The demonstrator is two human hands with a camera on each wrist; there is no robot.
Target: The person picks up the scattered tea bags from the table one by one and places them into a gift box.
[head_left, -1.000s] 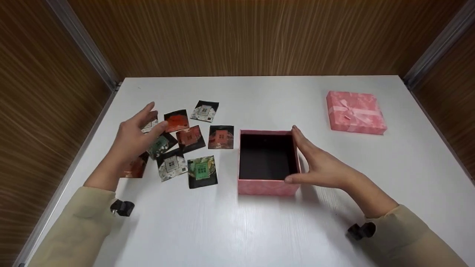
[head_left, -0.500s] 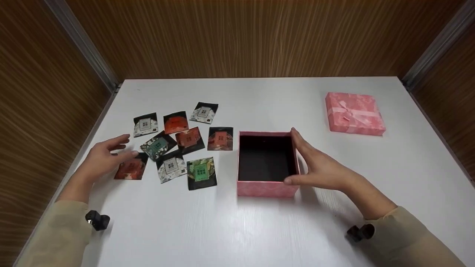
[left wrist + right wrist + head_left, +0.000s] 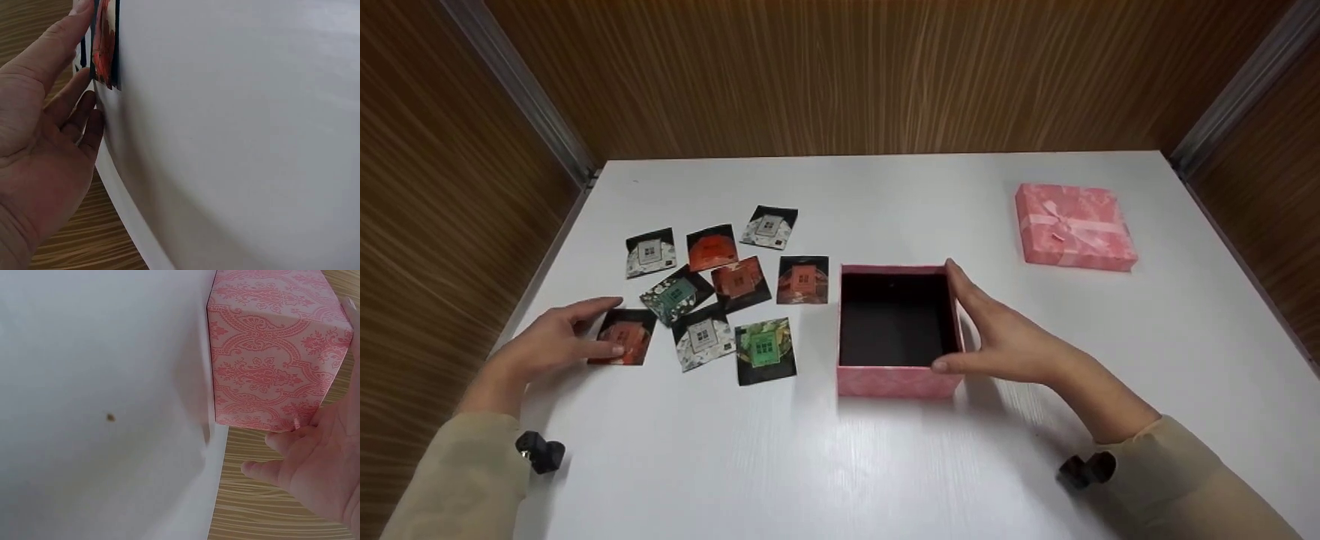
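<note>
My left hand (image 3: 546,339) is at a red-and-black sachet (image 3: 631,339) lying flat at the left of the white table. The thumb rests on the sachet's lower part, and the forefinger reaches along its upper left corner. In the left wrist view the other fingers are loosely bent beside the sachet's edge (image 3: 104,50). My right hand (image 3: 1009,337) holds the right side of an uncovered pink box (image 3: 896,382) with a black inside, thumb at the front corner and forefinger at the back one. The box's patterned pink wall (image 3: 264,365) fills part of the right wrist view.
Several more sachets, including a green one (image 3: 766,351) and a white one (image 3: 651,253), lie between the left hand and the box; some overlap. A pink lid with a ribbon bow (image 3: 1076,226) lies at the back right. Wood-grain panels (image 3: 840,82) enclose the table.
My left hand has moved left and toward me, from above the upper sachets down to the red-and-black sachet, and its thumb now touches it. The right hand and the box stay put.
</note>
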